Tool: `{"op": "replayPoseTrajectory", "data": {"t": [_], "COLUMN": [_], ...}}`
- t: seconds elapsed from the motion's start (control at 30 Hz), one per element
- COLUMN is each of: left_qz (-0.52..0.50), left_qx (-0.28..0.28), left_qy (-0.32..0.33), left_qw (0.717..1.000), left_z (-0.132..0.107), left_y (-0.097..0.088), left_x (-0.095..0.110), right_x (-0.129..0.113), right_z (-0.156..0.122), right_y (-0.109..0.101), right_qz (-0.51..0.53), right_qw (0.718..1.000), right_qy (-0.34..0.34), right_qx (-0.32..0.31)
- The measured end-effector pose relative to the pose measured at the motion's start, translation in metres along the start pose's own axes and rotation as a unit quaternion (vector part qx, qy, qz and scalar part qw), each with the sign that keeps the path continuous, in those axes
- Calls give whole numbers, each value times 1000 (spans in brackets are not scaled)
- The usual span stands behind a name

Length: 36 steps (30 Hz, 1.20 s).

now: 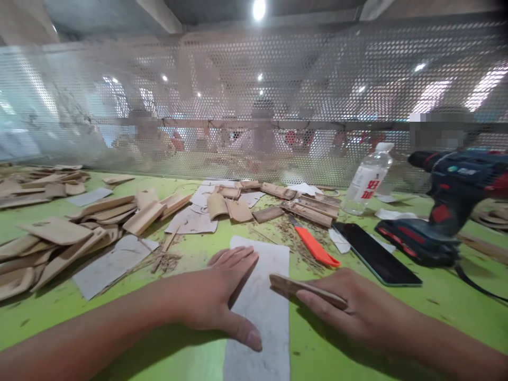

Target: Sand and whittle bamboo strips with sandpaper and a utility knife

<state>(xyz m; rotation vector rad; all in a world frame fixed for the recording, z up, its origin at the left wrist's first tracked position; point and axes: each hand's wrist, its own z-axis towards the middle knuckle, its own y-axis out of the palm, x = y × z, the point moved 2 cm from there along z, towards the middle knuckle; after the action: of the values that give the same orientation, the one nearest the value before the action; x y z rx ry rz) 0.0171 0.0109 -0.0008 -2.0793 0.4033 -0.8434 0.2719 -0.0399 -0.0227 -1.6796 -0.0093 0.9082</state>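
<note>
The left hand (220, 296) lay on the sheet (273, 336), thumb spread from its fingers; steadying seemed the step. The strip (289, 284) jutted over it (touching, I couldn't tell), pinched by the right hand (357, 307); next probably called for firm control.

Both forearms (123, 315), left hand (214, 296) and right hand (353, 307) are bare.

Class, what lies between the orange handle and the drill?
In the head view, the phone and white paper scraps lie between the orange handle and drill.
</note>
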Motion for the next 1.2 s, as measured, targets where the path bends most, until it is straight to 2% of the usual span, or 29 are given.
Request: {"op": "replayPoseTrajectory", "data": {"t": [0.9,1.2], "left_qz": [11,11], "left_qx": [-10,-10], "left_qy": [2,4], "left_qw": [1000,1000], "left_z": [0,0], "left_y": [-1,-1], "left_x": [-1,0], "right_x": [-5,-4], "right_z": [1,1], "right_y": [-3,-4], "right_qz": [11,42], "right_qw": [1000,999], "right_qy": [29,18], "right_qx": [-2,12]}}
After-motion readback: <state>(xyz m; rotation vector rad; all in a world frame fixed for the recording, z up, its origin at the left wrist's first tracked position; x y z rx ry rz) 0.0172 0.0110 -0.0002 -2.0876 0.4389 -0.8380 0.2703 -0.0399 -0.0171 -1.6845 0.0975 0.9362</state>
